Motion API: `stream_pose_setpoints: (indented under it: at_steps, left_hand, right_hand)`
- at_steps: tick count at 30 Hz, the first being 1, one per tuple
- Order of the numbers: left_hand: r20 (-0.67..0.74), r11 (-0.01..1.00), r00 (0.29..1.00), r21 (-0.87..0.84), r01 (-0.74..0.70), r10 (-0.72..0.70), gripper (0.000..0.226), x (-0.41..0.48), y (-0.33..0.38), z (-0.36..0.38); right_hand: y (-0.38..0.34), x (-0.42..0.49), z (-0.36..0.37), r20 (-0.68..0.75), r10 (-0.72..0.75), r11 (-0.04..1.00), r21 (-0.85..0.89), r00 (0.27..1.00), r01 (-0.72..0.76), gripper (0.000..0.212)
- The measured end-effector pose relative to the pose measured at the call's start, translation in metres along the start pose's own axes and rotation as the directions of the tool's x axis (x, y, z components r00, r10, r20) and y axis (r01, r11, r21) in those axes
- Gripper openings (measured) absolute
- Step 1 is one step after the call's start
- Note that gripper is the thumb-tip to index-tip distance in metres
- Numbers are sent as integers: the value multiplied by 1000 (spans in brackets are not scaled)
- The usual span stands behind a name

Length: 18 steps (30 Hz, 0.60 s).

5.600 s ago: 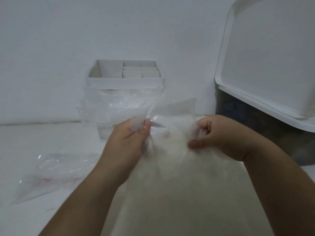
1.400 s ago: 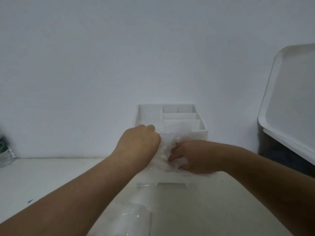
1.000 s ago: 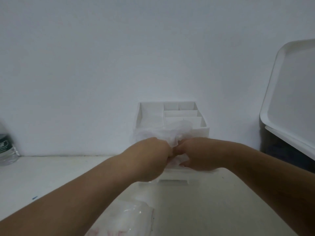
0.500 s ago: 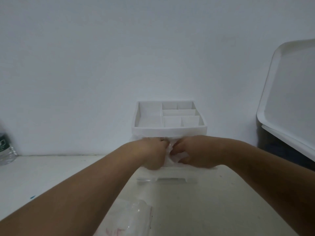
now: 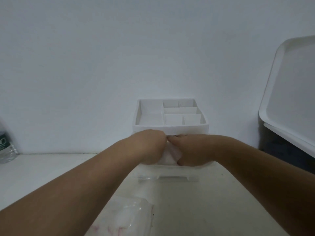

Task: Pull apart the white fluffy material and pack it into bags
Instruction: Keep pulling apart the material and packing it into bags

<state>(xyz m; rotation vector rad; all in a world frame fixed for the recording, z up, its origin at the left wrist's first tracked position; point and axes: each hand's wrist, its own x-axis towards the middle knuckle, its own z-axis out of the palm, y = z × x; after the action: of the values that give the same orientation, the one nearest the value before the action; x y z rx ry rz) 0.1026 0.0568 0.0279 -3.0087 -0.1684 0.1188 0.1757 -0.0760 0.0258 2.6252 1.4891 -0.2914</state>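
Beyond a clear plastic bag (image 5: 134,217) lying on the table (image 5: 42,171), both forearms are stretched forward, and the left hand (image 5: 150,147) and right hand (image 5: 189,150) are held knuckle to knuckle, fingers curled around the white fluffy material (image 5: 168,156) in the clear drawer (image 5: 168,178) under a white compartment organizer (image 5: 170,130).

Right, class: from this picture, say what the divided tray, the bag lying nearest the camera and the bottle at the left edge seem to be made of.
Divided tray: probably rigid white plastic with a matt finish; its walls are thin and even, its corners rounded as if moulded.
Bag: thin clear plastic film, glossy; it is creased, catches highlights and is see-through.
Bottle: likely clear plastic; it has a ribbed transparent wall and a green label.
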Motion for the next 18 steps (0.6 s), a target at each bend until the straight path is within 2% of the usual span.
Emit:
stream_pose_setpoints:
  at_steps: [2, 5, 8, 11, 14, 18]
  left_hand:
    - [-89, 999, 996, 35, 19, -16, 32, -5, 1, 1]
    - [-45, 985, 998, 163, 50, -43, 8, -9, 0, 6]
    - [76, 981, 994, 183, 66, -81, 25, -2, -9, 9]
    - [178, 993, 982, 105, 52, -70, 37, 2, -13, 1]
    - [212, 996, 975, 76, 55, -70, 38, 2, -12, -2]
    - [237, 982, 966, 177, 62, -103, 28, 5, -5, 1]
  right_hand:
    - [5, 9, 5, 19, 40, 999, 13, 999, -40, 63]
    - [8, 19, 9, 43, 89, 996, -21, 995, -88, 64]
    - [14, 25, 8, 51, 90, 995, -35, 995, -88, 56]
    - [19, 23, 11, -5, 77, 995, -70, 997, -77, 46]
    - [19, 14, 9, 5, 96, 994, -58, 995, -95, 53]
    - [18, -21, -9, -50, 94, 996, 15, 994, -94, 47]
